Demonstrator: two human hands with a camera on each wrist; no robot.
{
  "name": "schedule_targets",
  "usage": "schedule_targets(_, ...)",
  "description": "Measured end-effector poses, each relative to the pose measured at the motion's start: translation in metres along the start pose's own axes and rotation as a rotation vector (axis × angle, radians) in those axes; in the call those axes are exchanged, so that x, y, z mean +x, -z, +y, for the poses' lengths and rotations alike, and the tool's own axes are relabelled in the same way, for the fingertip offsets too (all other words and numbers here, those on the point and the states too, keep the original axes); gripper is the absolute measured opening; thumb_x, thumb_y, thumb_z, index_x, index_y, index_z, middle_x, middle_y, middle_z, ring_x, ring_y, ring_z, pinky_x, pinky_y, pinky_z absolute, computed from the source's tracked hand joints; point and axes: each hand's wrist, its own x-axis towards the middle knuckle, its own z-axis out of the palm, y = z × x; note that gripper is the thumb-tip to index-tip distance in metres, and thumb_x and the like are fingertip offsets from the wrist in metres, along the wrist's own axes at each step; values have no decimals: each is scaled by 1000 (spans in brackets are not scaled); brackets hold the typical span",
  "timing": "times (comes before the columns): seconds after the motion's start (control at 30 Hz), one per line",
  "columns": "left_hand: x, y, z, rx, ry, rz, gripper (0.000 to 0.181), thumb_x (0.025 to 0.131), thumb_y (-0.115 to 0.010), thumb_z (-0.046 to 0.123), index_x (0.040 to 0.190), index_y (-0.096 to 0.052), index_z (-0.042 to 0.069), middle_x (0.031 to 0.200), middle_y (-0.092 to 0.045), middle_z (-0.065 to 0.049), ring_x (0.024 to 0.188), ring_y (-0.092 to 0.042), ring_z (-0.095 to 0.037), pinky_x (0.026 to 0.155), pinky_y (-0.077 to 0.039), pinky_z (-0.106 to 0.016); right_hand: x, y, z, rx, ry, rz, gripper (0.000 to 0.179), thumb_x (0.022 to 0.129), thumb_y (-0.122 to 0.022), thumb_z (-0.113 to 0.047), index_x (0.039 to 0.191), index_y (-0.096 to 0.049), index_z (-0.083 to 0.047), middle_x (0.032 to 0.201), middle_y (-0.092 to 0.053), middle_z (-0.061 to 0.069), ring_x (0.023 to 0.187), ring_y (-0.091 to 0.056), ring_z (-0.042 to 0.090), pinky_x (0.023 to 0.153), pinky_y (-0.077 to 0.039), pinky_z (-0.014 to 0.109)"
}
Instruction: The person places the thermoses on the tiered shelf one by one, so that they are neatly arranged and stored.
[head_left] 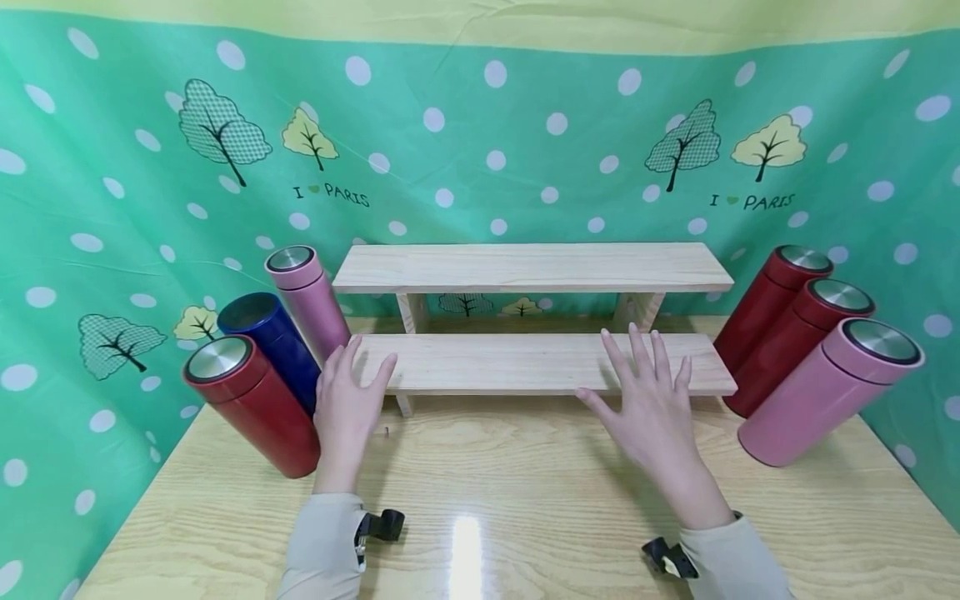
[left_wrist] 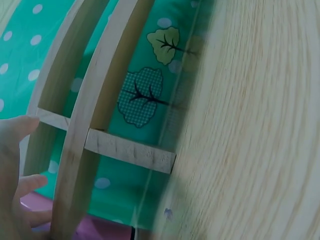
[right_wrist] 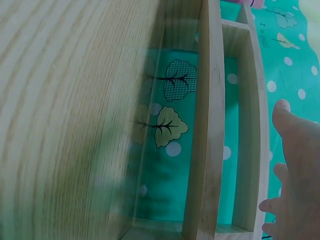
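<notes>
The two-tier wooden shelf (head_left: 495,364) stands mid-surface (head_left: 525,492), its upper board (head_left: 525,268) set back behind the lower board (head_left: 465,367). Your left hand (head_left: 348,408) is at the lower board's left end, fingers apart and slightly bent; whether they touch the wood, you can't tell. Your right hand (head_left: 651,404) is over that board's right part, fingers spread wide apart.

Flasks hem in both ends. On your left stand a pink flask (head_left: 315,304) at the back, a blue flask (head_left: 291,350) in the middle and a red flask (head_left: 262,417) nearest you, just beside your hand. On your right, two dark red flasks (head_left: 768,296) stand close to the shelf's end, with another pink flask (head_left: 813,408) in front of them. Behind everything hangs a green polka-dot cloth (head_left: 495,108) printed with trees. Each of your wrists carries a black mount (head_left: 384,525).
</notes>
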Motion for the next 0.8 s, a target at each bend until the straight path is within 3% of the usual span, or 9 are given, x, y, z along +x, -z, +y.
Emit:
schedule_targets(0.13, 2, -2, -2, -37, 19, -15, 78, 87, -55, 72, 149, -46, 26, 156, -35, -12, 140, -33, -40, 104, -32, -66, 1, 2, 2, 7, 1, 3, 85, 93, -55, -63, 160, -20, -25, 164, -12, 17, 149, -1, 42, 111, 6, 70)
schedule_targets(0.47, 3, 0, -14, -90, 54, -65, 78, 89, -56, 69, 150, -45, 21, 152, -39, -16, 138, -36, -40, 110, -29, -57, 2, 5, 7, 72, 7, 23, 83, 93, -58, -59, 160, -22, -26, 163, -16, 16, 148, -10, 40, 110, -12, 72)
schedule_targets(0.8, 4, 3, -13, -67, 52, -91, 72, 90, -62, 59, 147, -48, 17, 148, -42, -21, 134, -39, -43, 107, -32, -58, -13, 22, 23, 167, -26, 118, 79, 92, -66, -50, 158, -28, -26, 160, -28, 12, 143, -27, 42, 103, -26, 73)
